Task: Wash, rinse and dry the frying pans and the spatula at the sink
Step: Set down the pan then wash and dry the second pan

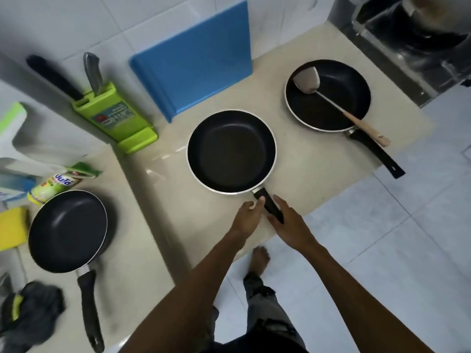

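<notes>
Beige stone countertop (305, 169) carries three black non-stick frying pans with pale rims. The middle frying pan (232, 151) sits flat near the counter's front edge, its black handle (267, 203) pointing toward the person. The right hand (290, 226) lies at the handle's far end and appears to hold it between thumb and fingers, though the grip is partly hidden. The left hand (246, 219) is relaxed, with nearly straight fingers whose tips touch the handle close to the pan.

Further right, a second frying pan (351, 98) holds a steel spatula with a wooden grip (339, 109); its blade rests against the pan's inner wall and the grip juts out over the rim above the pan's handle. A third frying pan (67, 230) stands on the left stretch of counter, beside a yellow sponge (12, 228), a green-labelled soap bottle (52, 186) lying on its side, and a crumpled dark cloth (38, 309).

Against the tiled wall lean a blue plastic cutting board (196, 62) and a lime-green knife block (112, 118) holding two knives.
</notes>
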The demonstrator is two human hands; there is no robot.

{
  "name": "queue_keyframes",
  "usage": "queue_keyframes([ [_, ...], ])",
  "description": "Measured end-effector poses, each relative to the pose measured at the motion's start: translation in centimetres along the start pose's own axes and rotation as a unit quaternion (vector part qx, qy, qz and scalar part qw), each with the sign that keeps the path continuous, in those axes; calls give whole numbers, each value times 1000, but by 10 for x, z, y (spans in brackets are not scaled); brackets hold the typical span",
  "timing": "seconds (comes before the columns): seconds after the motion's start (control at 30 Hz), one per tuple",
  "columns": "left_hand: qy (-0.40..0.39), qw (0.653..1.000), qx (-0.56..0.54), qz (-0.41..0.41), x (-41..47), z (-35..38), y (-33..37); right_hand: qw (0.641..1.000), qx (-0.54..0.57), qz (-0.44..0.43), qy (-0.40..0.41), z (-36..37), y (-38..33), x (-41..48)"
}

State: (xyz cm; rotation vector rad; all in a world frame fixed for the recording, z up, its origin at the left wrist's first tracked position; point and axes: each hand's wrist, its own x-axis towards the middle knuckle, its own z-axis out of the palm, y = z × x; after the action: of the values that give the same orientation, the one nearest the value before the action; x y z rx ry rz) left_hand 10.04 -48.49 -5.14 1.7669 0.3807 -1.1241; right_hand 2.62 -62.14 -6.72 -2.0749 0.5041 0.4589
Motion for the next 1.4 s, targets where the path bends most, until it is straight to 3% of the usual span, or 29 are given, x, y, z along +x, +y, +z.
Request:
queue_keyframes([
  [0.13, 0, 995, -94, -27, 25, 12, 9, 987, 112, 79, -87, -4, 2, 32],
  [0.33, 52, 979, -186, -61, 45, 21, 16, 982, 153, 65, -88, 8, 4, 55],
  [0.5, 52, 966, -240, -78, 43, 19, 14, 996, 84, 17, -21, 27, 7, 46],
  [0.8, 18, 973, -231, 1, -43, -13, -13, 996, 79, -22, 20, 46, -41, -38],
  [1.17, 22, 956, -245, 159, -188, -149, -104, 992, 36, -124, -1, 145, -173, -156],
  [1.4, 153, 924, -292, 192, -269, -276, -214, 976, 17, -198, -94, 286, -255, -210],
])
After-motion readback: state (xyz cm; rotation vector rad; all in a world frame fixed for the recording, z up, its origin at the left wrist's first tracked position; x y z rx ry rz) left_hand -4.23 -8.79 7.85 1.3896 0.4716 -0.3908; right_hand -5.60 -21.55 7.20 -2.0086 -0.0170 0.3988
